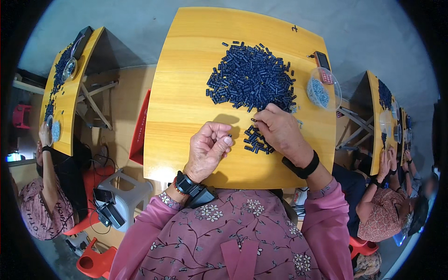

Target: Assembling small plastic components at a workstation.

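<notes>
Just left of the frame's centre, the left hand (pixel 207 148) is curled into a loose fist with the fingertips drawn in toward the thumb; a small dark piece (pixel 229 136) shows at the tips of the thumb and forefinger, pinched there, though it is too small to tell its shape. A black wrist device (pixel 192 187) sits on that wrist, below the hand.

Just right of centre, the right hand (pixel 280 131) lies palm down on the table, fingers bent and pointing to the left, its fingertips touching a small cluster of dark blue pieces (pixel 255 141) that lies between the two hands. Whether those fingers actually grip one of them cannot be told. A black band (pixel 302 167) circles that wrist, and pink flowered sleeves come up from the lower edge.

Just above the right hand, in the upper middle of the frame, a large heap of the same dark blue pieces (pixel 252 79) spreads over the yellow wooden table (pixel 182 93). To the right of the heap, near the table's right edge, a clear round bowl (pixel 324 88) holds small grey parts, with a dark handheld device (pixel 322 59) just above it.

At the far left and far right of the frame, other people sit at similar yellow tables with dark pieces on them.
</notes>
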Demonstrator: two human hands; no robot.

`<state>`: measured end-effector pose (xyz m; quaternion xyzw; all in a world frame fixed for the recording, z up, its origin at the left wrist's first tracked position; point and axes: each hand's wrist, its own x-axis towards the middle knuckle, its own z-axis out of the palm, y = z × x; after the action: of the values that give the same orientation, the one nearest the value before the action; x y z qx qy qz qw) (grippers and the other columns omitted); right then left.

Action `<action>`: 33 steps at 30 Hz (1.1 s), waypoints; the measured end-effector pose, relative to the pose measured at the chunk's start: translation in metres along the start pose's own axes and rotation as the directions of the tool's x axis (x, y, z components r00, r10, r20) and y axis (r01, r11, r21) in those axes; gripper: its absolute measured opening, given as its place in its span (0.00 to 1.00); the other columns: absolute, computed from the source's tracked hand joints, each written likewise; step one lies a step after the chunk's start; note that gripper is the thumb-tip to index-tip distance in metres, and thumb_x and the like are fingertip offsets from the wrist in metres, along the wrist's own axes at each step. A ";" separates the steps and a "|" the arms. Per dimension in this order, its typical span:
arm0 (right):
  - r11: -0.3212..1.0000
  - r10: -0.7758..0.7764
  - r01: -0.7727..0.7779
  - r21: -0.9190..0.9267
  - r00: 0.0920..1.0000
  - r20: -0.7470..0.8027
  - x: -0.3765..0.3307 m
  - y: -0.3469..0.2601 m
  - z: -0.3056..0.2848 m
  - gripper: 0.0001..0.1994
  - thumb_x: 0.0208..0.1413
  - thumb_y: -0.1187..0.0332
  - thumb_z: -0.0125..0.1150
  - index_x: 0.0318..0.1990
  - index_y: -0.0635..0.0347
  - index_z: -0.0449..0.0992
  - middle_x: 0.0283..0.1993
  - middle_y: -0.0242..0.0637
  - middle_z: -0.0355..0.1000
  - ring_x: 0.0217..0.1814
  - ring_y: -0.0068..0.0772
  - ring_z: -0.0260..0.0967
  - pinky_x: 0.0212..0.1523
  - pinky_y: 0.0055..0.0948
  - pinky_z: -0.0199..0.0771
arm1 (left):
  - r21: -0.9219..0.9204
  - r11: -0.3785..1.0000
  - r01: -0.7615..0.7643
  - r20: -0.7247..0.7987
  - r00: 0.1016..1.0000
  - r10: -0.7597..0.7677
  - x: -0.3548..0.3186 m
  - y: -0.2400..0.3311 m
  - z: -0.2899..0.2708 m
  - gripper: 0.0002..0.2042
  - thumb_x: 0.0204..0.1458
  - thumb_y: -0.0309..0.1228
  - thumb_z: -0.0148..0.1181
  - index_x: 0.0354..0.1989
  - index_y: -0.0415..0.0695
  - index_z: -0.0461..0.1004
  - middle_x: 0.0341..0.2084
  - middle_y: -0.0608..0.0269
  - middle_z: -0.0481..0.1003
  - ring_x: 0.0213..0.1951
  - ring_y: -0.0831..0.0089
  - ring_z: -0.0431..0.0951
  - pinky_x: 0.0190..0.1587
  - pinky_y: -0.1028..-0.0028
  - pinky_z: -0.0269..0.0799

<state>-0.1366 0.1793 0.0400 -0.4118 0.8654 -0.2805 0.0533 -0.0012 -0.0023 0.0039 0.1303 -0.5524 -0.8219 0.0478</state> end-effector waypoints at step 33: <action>0.708 0.034 -0.057 0.704 0.998 0.047 0.002 -0.049 0.010 0.06 0.57 0.78 0.61 0.41 0.64 0.79 0.33 0.34 0.72 0.31 0.21 0.72 0.33 0.20 0.73 | -0.072 0.997 0.000 0.110 0.994 0.008 0.004 -0.004 -0.014 0.05 0.58 0.25 0.61 0.40 0.38 0.74 0.31 0.64 0.78 0.28 0.82 0.73 0.31 0.82 0.71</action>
<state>-0.1011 0.1490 0.0582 -0.3432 0.7019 -0.5816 0.2264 -0.0010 -0.0143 -0.0057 0.0820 -0.5246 -0.8471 0.0237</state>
